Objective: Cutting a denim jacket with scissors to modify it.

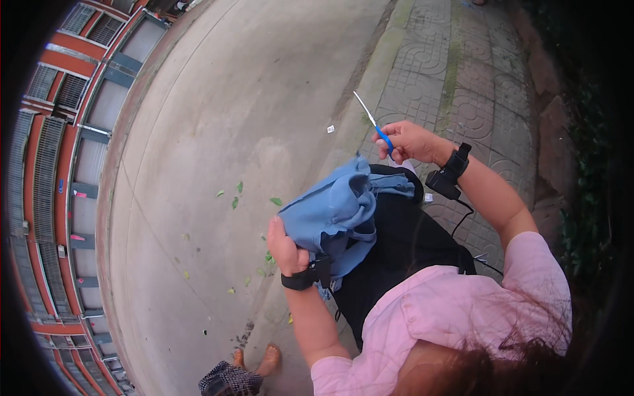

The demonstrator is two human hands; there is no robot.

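My left hand is closed on the left edge of a crumpled blue cloth with frayed, cut-looking edges, spread over my lap. Strips of the cloth hang down near that wrist and reach across toward my right knee. My right hand is raised beyond the cloth, its fingers closed around the blue handle of a slim pair of scissors. The pale blades point up and away to the left, apart from the cloth. My palm and fingers partly cover the handle.
Black straps with small devices sit on both wrists, one with a cable. Black fabric covers my lap. Green leaves and paper scraps lie about. Another person's feet show below left. Patterned paving borders plants; buildings stand left.
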